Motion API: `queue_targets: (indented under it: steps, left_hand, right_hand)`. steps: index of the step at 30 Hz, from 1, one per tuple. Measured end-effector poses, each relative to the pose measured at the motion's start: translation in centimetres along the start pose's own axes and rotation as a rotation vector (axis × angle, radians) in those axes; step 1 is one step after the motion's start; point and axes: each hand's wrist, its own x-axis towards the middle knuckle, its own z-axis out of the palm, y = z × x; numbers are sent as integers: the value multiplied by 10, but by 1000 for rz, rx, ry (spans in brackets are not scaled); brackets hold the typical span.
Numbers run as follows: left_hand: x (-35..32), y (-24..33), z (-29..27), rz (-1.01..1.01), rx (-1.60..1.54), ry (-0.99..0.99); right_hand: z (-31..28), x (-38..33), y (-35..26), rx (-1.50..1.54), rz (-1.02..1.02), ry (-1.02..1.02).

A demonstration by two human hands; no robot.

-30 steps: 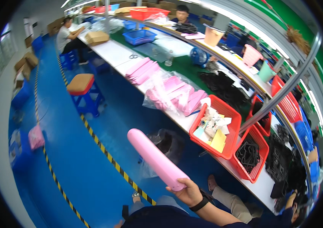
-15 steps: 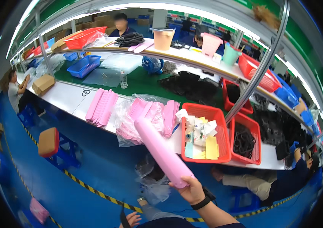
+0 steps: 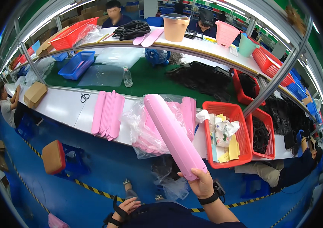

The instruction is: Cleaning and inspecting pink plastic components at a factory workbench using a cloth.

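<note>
My right hand grips the lower end of a long pink plastic strip, thumb on its face. The strip has rounded ends and small holes or screws, and slants up and to the left over the bench. Low in the picture, near my body, my left hand holds nothing, with its fingers stretched out. Behind the held strip lies a clear plastic bag with more pink strips in it, partly hidden. Left of it, several pink strips lie side by side at the bench edge.
Right of the bag stand a red basket with papers and a red basket with black parts. Behind are a bottle, a blue fan and a metal post. A brown-topped stool stands left; people sit around.
My right hand has shifted slightly right and up with the pink strip. My left hand has come further into view. The view has moved, with the bench contents shifting mostly right.
</note>
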Motion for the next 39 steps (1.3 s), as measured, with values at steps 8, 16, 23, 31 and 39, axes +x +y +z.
queue_targets:
  steps: [8,16,23,31,39]
  left_hand:
    - [53,124,-109,-76,-64,39]
    - [136,233,-185,409,20,318]
    - [211,288,-248,718,322,517]
    - [293,314,-271,942,1003,659]
    - [306,310,-245,644,1408,796]
  right_hand:
    - [83,88,56,83,-88,120]
    - [148,159,64,281,-68,268]
    - [108,310,15,244,-304,287]
    - [15,557,-59,215,-548,408]
    - [-138,723,-139,38,-597,270]
